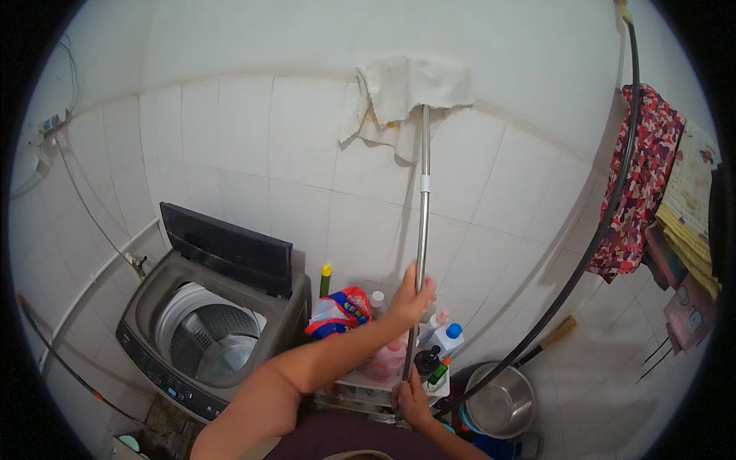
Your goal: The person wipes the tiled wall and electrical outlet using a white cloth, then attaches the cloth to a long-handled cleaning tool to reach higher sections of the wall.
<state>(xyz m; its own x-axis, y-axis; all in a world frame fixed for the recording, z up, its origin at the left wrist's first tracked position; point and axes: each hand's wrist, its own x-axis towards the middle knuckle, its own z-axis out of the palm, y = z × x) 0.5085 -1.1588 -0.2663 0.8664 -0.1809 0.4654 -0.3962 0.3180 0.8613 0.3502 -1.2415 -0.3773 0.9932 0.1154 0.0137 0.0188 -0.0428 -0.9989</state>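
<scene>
A metal telescopic pole runs upward from me, with a pale collar partway along it. Draped over its far end, a white cloth with ragged edges lies against the wall where the tiles meet the plain upper part. My left hand is wrapped around the pole at mid-length, its fingers slightly blurred. Lower down, close to my body, my right hand grips the pole's bottom end. Whatever head the cloth covers is hidden.
An open top-loading washing machine stands at left. Bottles and a red-blue plastic package crowd a white rack beneath my arms. A black hose hangs at right, near a metal pot and hanging patterned cloth.
</scene>
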